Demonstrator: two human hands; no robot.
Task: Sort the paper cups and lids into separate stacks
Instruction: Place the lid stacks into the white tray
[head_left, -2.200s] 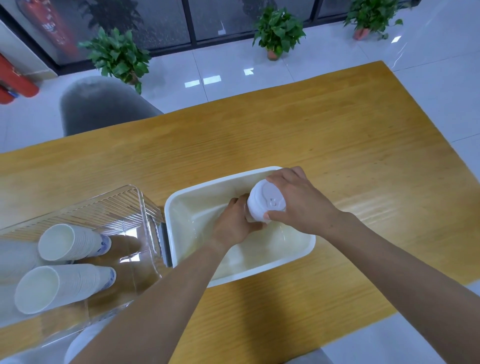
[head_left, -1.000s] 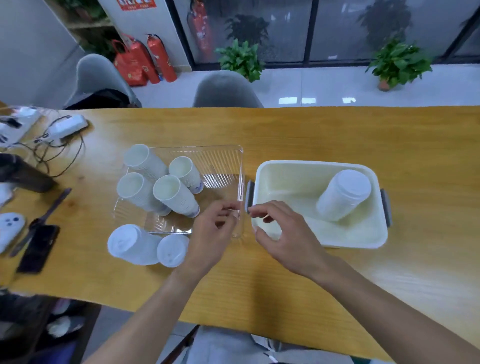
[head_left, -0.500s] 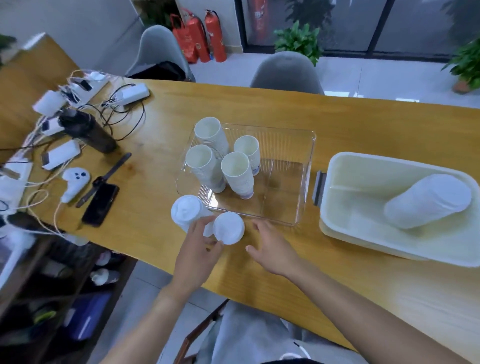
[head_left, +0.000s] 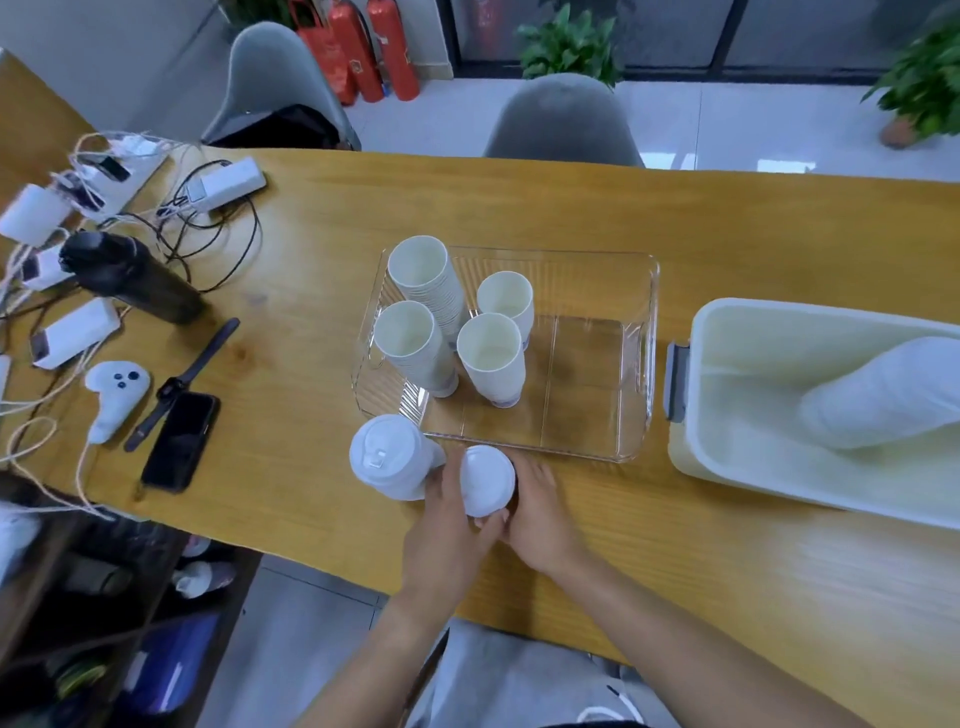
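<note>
Occlusions and cut-offs, head view

My left hand (head_left: 451, 525) and right hand (head_left: 535, 512) cover the lidded cup's (head_left: 485, 480) body; I see only its top. Far right of my right hand, the lid stack (head_left: 883, 392) and white bin (head_left: 737, 467) run off frame, blurred.

I count four cup stacks (head_left: 452, 332) beyond my fingertips, two lidded cups (head_left: 431, 467) — one between my fingers — and one lid stack (head_left: 883, 395) off right.

Both hands, left hand (head_left: 451, 525) and right hand (head_left: 540, 512), grip a lidded cup (head_left: 486, 480) at the worktop (head_left: 727, 218) near edge, centre frame; another lidded cup (head_left: 388, 456) stands just left, cup stacks (head_left: 426, 291) in a clear tray (head_left: 641, 364) beyond.
</note>
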